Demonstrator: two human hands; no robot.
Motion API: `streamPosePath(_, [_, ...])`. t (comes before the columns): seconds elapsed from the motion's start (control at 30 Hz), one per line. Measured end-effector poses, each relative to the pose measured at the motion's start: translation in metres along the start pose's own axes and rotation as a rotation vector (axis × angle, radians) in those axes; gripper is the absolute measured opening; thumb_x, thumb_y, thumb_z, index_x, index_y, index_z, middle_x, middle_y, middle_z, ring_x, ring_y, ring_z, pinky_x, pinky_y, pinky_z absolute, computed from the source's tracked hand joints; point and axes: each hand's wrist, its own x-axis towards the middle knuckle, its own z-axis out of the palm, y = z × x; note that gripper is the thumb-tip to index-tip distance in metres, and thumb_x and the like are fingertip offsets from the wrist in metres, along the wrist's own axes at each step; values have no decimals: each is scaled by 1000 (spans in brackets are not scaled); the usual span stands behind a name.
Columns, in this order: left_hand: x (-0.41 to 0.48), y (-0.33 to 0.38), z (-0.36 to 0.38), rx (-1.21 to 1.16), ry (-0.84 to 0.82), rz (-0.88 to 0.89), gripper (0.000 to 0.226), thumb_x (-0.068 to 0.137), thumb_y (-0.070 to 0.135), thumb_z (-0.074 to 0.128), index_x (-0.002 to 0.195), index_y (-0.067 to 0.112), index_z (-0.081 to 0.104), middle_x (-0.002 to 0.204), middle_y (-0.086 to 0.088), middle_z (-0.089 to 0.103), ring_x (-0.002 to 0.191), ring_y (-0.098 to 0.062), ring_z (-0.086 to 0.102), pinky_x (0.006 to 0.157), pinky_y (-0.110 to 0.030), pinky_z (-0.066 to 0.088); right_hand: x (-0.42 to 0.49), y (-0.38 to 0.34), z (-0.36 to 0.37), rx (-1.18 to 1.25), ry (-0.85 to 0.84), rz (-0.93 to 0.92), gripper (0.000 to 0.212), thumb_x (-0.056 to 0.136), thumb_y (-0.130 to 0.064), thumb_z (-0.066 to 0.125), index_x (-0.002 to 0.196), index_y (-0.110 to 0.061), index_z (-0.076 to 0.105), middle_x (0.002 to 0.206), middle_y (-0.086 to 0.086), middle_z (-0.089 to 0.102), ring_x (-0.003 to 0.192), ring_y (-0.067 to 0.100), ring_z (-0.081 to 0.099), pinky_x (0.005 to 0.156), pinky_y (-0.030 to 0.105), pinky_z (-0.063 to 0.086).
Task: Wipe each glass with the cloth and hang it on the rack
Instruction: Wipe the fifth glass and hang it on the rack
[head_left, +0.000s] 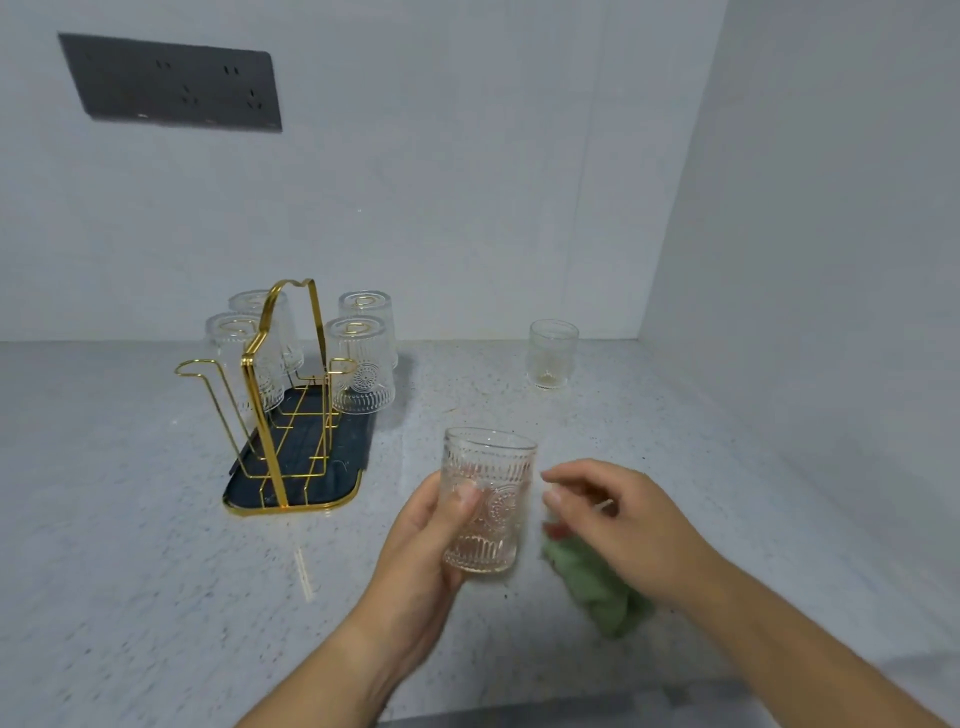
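My left hand (426, 540) grips an embossed clear glass (488, 499), upright, above the counter. My right hand (618, 519) hovers just right of the glass with fingers spread, holding nothing. Under that hand a crumpled green cloth (597, 587) lies on the counter. A gold wire rack (280, 395) on a dark tray (343, 452) stands to the left; several glasses (361, 364) hang upside down on its far prongs. Its two near prongs are bare. Another upright glass (552, 353) stands near the back wall.
The speckled grey counter (130, 545) meets white walls at the back and right. A dark socket panel (171, 83) is on the back wall, upper left.
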Motion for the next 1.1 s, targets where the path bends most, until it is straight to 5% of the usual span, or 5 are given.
streamPosePath(0.27, [-16, 4, -2, -12, 66, 5, 54, 83, 40, 71, 130, 15, 68, 130, -15, 72, 122, -36, 67, 99, -50, 53, -29, 43, -1, -515, -177, -130, 42, 92, -64, 56, 124, -76, 31, 144, -36, 38, 135, -11, 29, 115, 12, 19])
streamPosePath(0.5, [-18, 3, -4, 33, 38, -14, 57, 79, 47, 77, 128, 17, 70, 129, -14, 72, 123, -38, 65, 100, -51, 53, -25, 51, 3, -395, -69, -163, 45, 96, -34, 67, 117, -69, 47, 121, -65, 39, 125, -24, 31, 99, -5, 22])
streamPosePath(0.7, [-17, 2, -6, 46, 6, -33, 60, 79, 48, 79, 129, 18, 66, 129, -20, 71, 113, -45, 67, 88, -54, 56, -13, 23, 7, 109, 179, 47, 22, 100, -29, 62, 88, -35, 80, 75, -1, 76, 66, 17, 67, 62, 28, 52])
streamPosePath(0.87, [-16, -1, -7, 30, 15, -35, 60, 79, 51, 77, 127, 17, 68, 126, -23, 70, 105, -41, 68, 85, -54, 57, -13, -27, 19, 619, 264, 62, 26, 104, -28, 53, 100, -19, 76, 74, -3, 77, 61, 11, 72, 57, 18, 55])
streamPosePath(1.1, [-15, -3, -5, -23, 46, 18, 55, 91, 41, 67, 138, 12, 61, 132, -21, 69, 125, -41, 64, 108, -60, 48, -20, -49, 71, 555, 144, -47, 45, 107, -28, 46, 150, -40, 42, 138, -20, 61, 120, -6, 61, 109, 27, 49])
